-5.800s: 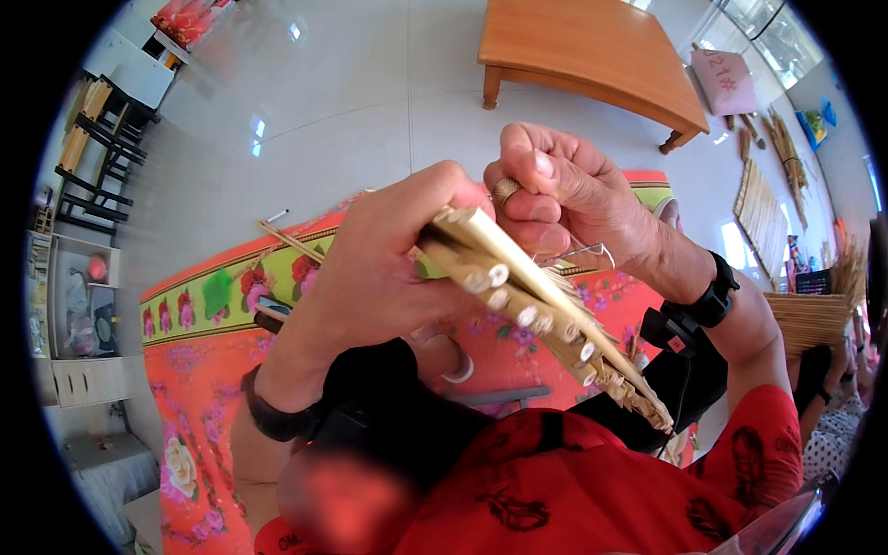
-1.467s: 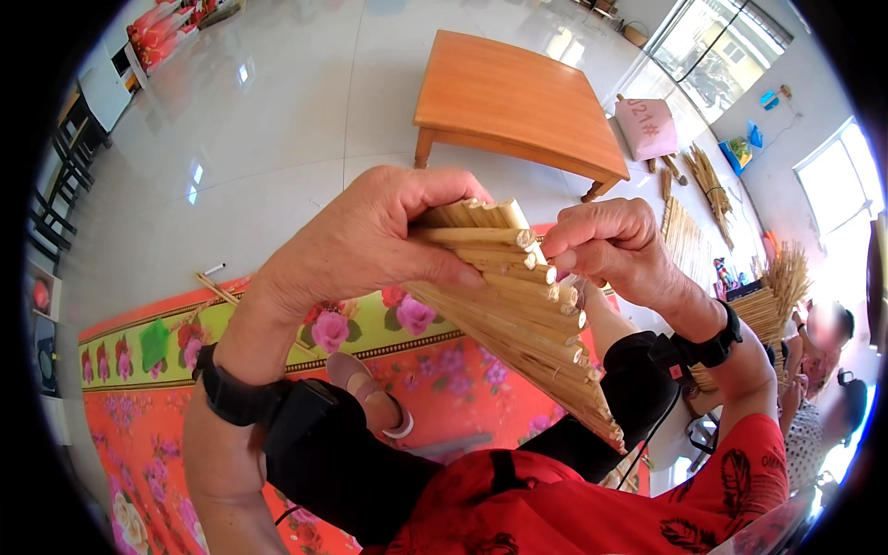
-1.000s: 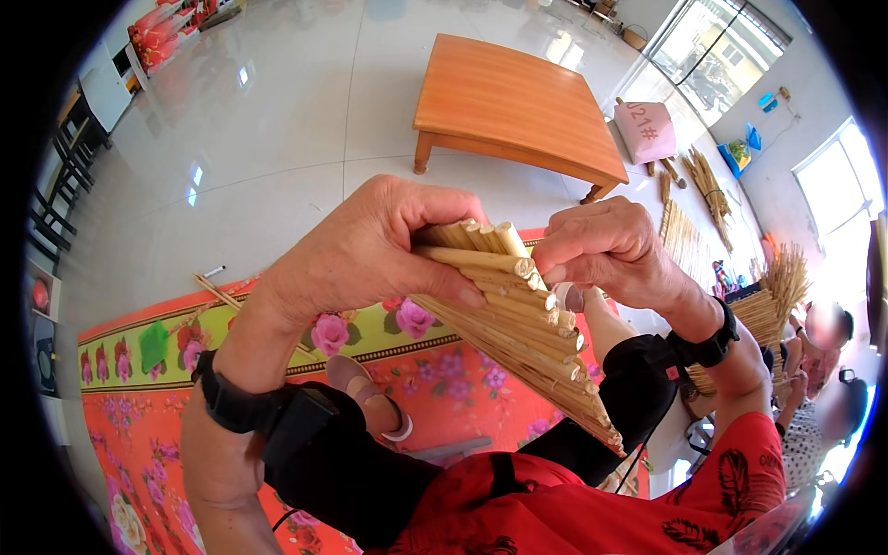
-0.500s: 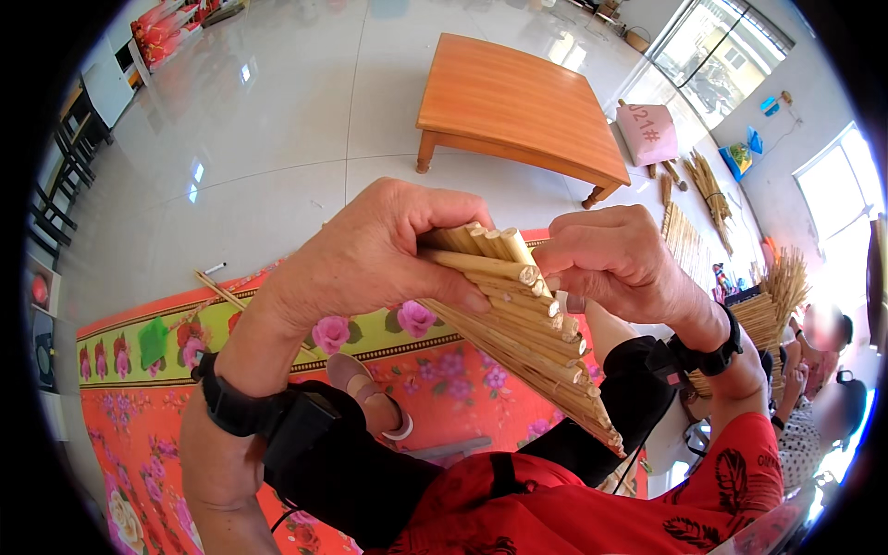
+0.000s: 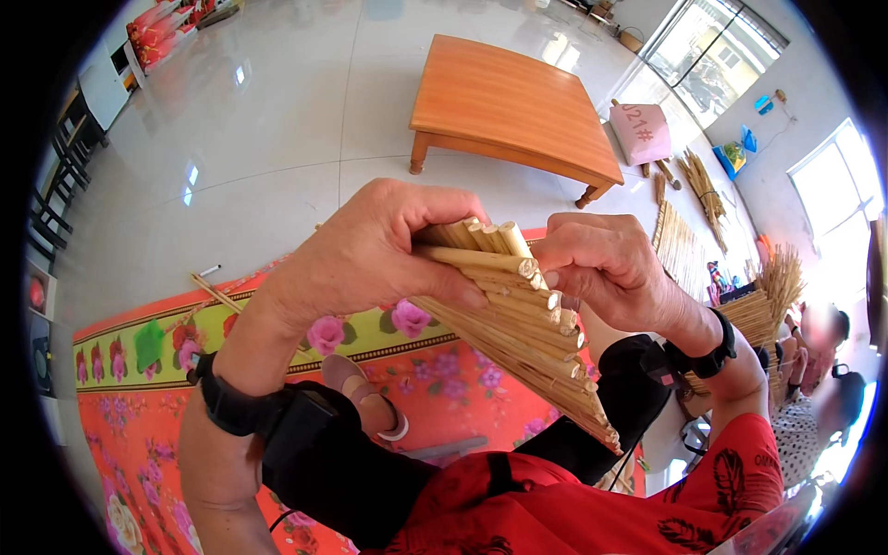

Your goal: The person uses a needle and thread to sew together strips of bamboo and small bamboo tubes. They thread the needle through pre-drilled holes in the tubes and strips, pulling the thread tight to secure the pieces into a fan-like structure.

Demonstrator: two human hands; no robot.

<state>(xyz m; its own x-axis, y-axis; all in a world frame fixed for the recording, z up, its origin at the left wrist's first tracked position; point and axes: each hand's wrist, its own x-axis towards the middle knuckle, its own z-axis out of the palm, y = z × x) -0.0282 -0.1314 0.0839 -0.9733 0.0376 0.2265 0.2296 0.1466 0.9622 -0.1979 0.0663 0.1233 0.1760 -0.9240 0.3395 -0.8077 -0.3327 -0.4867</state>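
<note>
A thick row of straw-coloured reed stalks (image 5: 532, 338), joined like a folded mat, slants across my lap with its cut ends facing right. My left hand (image 5: 365, 245) is wrapped round its upper part, thumb on the near face and fingers behind. At the upper right corner of the stalks, my right hand (image 5: 610, 264) is closed in a pinch, its fingertips right by the cut ends. What lies between those fingertips is too small or hidden to make out.
A red flowered mat (image 5: 120, 435) lies under my feet, with loose stalks (image 5: 217, 294) at its left. Ahead stands a low wooden table (image 5: 513, 97). To the right are a pink sack (image 5: 640, 132), reed bundles (image 5: 705, 199) and two seated people (image 5: 814, 421).
Both hands keep their grip on the stalks and have hardly moved. The whole view has shifted slightly, so the table and room sit a little further left.
</note>
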